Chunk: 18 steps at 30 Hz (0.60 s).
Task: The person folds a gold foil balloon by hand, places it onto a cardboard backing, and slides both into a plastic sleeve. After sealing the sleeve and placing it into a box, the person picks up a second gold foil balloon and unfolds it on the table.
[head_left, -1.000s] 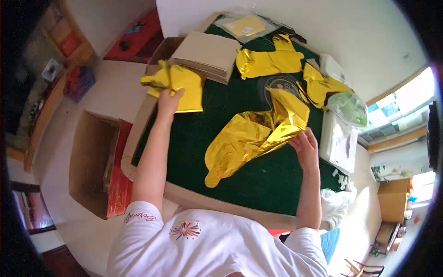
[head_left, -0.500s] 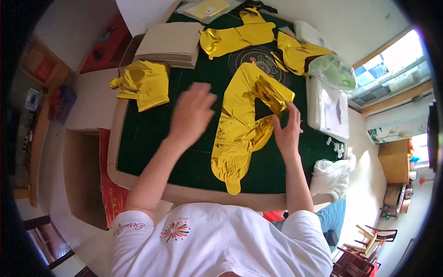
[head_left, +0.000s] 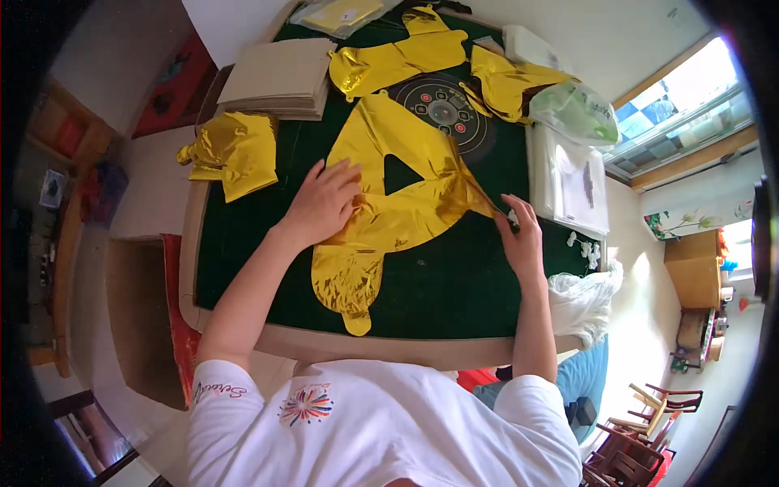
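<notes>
A flat gold foil balloon [head_left: 414, 213] with a triangular hole in it is spread on the dark green table top [head_left: 454, 300]. My left hand [head_left: 323, 201] rests on its left edge, fingers loosely spread over the foil. At the balloon's pointed right corner, my right hand [head_left: 521, 231] pinches the foil between thumb and fingers. A rounded tab of the balloon points toward me near the table's front edge. Another gold foil balloon [head_left: 235, 156], folded, lies to the left of my left hand.
Beyond are a flat gold balloon [head_left: 402, 58], a crumpled one [head_left: 511, 79] and a black round printed disc [head_left: 442, 114]. A stack of cardboard sheets [head_left: 276, 77] stands back left. Clear plastic sleeves [head_left: 568, 178] and a white plastic bag [head_left: 583, 304] line the right side.
My left hand has come down onto the balloon. My right hand has drawn its corner out to the right, so the foil lies wider and its hole shows as a triangle.
</notes>
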Tool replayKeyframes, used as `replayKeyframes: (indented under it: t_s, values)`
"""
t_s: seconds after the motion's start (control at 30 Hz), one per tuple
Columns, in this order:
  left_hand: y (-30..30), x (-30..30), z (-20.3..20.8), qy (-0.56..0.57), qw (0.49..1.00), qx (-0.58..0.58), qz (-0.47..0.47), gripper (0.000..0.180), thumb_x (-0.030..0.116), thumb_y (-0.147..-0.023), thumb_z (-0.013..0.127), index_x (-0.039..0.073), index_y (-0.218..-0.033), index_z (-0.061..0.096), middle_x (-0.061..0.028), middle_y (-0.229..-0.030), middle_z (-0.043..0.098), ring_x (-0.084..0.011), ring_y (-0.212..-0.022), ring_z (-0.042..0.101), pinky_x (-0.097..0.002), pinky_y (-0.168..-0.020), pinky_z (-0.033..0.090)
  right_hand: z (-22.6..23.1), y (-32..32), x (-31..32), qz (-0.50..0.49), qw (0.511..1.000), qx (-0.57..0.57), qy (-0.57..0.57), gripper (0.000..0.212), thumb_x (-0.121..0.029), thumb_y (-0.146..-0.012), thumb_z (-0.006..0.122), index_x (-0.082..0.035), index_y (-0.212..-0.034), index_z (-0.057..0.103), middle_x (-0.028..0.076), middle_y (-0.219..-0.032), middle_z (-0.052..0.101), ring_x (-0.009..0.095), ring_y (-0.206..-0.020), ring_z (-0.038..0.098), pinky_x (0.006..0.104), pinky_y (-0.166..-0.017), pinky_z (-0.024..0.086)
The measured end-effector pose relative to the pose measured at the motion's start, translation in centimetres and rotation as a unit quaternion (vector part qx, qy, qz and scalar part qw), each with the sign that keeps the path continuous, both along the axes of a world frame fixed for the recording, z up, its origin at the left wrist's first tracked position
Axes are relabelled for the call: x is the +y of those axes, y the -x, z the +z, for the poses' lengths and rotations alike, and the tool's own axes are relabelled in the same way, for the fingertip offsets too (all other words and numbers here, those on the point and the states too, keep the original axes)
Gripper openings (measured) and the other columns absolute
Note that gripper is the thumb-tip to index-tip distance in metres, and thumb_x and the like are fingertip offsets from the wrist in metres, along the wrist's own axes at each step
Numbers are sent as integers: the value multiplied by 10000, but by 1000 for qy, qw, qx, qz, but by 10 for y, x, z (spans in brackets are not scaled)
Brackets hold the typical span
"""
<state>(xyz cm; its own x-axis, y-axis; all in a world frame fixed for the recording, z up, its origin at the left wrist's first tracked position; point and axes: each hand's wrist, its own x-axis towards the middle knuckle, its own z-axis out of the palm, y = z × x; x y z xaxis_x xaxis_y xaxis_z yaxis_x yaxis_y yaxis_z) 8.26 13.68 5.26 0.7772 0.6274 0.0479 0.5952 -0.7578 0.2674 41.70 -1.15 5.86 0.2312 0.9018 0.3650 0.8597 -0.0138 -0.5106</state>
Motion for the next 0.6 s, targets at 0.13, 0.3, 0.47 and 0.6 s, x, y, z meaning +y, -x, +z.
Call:
replayKeyframes:
  t_s: [0.13,0.3,0.47,0.6]
  values:
    - [-39,-13,-8,-26,995,-51,80,429,288,-948,515,125,-1344,488,-162,-1459,388,-327,-1398,305,-545,-1141,202,-5,-14,-15,20,998,-46,45,383,4,-817,663,-31,-1192,595,168,-1184,602,355,-1065,599,376,-875,500]
    - [-41,-24,-43,-9,996,75,-43,645,559,-949,423,278,-1509,268,-109,-1593,136,-331,-1474,80,-584,-1156,71,-32,-33,-18,-38,997,-38,57,236,32,-812,624,0,-1045,627,178,-1062,618,332,-945,632,369,-777,508]
    - [-35,-7,-60,-21,987,109,-118,650,588,-937,425,343,-1510,241,-82,-1604,95,-302,-1480,55,-576,-1164,53,-1,-59,20,-111,991,-43,-59,96,-18,-888,596,-32,-945,671,128,-855,651,251,-773,656,328,-694,501]
    - [-41,-4,-81,-31,983,100,-153,681,573,-914,482,332,-1506,246,-80,-1598,110,-297,-1478,66,-592,-1161,72,-29,-63,64,-82,995,-28,-57,109,-26,-883,573,-27,-948,659,149,-888,642,350,-813,639,390,-718,502]
